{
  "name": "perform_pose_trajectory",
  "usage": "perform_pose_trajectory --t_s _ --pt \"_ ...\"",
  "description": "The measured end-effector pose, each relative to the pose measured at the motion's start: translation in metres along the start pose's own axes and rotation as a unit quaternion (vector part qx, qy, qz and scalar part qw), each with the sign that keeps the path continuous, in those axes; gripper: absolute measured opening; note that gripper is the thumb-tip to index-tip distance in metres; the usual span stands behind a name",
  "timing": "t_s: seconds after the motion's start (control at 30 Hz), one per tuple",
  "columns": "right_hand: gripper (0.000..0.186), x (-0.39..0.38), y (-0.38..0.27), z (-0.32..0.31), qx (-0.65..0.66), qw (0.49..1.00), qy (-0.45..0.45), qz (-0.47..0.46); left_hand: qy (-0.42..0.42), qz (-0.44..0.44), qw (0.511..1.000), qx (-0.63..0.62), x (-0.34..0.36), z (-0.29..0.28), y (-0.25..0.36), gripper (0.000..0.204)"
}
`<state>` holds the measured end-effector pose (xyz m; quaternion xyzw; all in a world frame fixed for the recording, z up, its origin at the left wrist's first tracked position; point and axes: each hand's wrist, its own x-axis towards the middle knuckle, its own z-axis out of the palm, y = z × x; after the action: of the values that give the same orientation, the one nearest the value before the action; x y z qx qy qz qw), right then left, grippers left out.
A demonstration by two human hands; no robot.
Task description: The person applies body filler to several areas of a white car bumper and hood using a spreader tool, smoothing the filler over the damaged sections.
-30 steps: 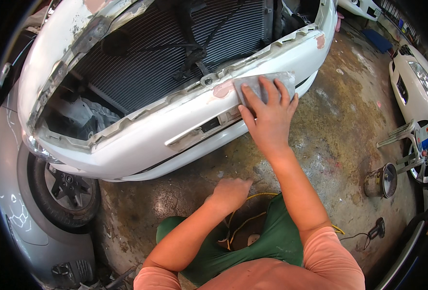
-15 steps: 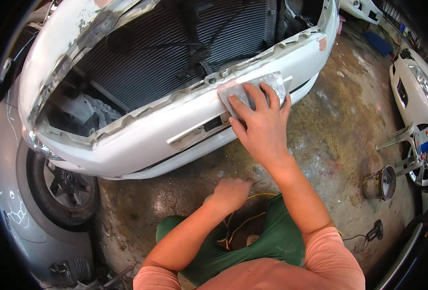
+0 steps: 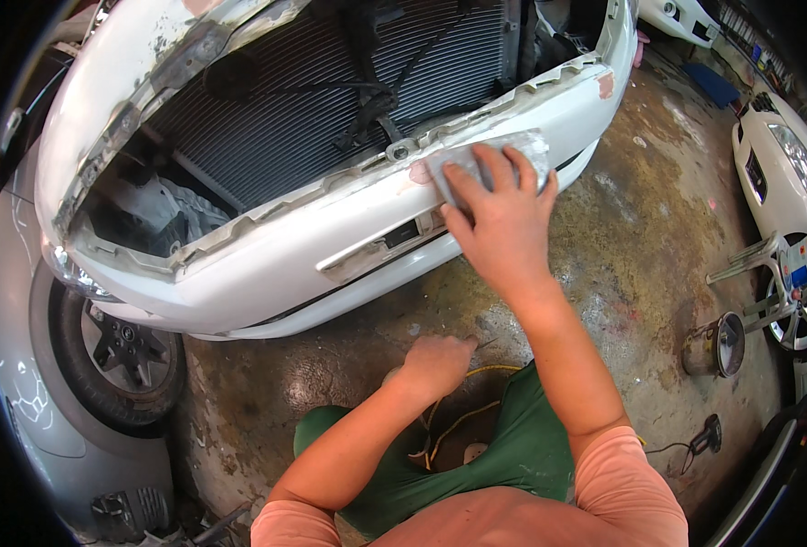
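My right hand (image 3: 505,228) presses a dusty grey sheet of sandpaper (image 3: 537,150) flat against the white front bumper (image 3: 285,239) of a car. Its fingers lie spread over the sheet, the thumb at the lower left edge. Beside the sheet's left end, a pinkish patch (image 3: 419,171) shows on the paint. My left hand (image 3: 438,363) is closed, low in front of the bumper and above my knees; whatever its curled fingers hold, if anything, is hidden.
Behind the bumper's upper edge sits a radiator (image 3: 285,118). A grey car panel with a wheel (image 3: 125,356) stands at left. On the right are a metal can (image 3: 715,345), a stool (image 3: 751,260), a white bumper (image 3: 777,173) and a corded tool (image 3: 709,436). A yellow cord (image 3: 462,419) loops between my legs.
My right hand has slid the sandpaper a little to the right along the bumper, uncovering more of the pinkish patch. My left hand has hardly moved.
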<state>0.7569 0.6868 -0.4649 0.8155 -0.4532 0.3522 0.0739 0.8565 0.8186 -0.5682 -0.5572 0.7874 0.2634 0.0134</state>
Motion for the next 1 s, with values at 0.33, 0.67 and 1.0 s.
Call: perform_pose_trajectory --t_s 0.33,0.67,1.0 --pt "0.040 -0.001 0.009 0.002 -0.033 0.999 0.005 0.013 -0.002 0.008 1.000 0.012 0.001 0.002 0.001 0.022" --pt "0.042 -0.003 -0.009 0.007 0.002 1.000 -0.007 -0.030 0.008 0.017 1.000 0.019 0.001 0.004 0.003 0.022" --pt "0.068 -0.061 0.051 -0.039 0.676 0.659 0.025 0.329 -0.026 0.002 1.000 0.003 0.005 0.006 -0.001 0.022"
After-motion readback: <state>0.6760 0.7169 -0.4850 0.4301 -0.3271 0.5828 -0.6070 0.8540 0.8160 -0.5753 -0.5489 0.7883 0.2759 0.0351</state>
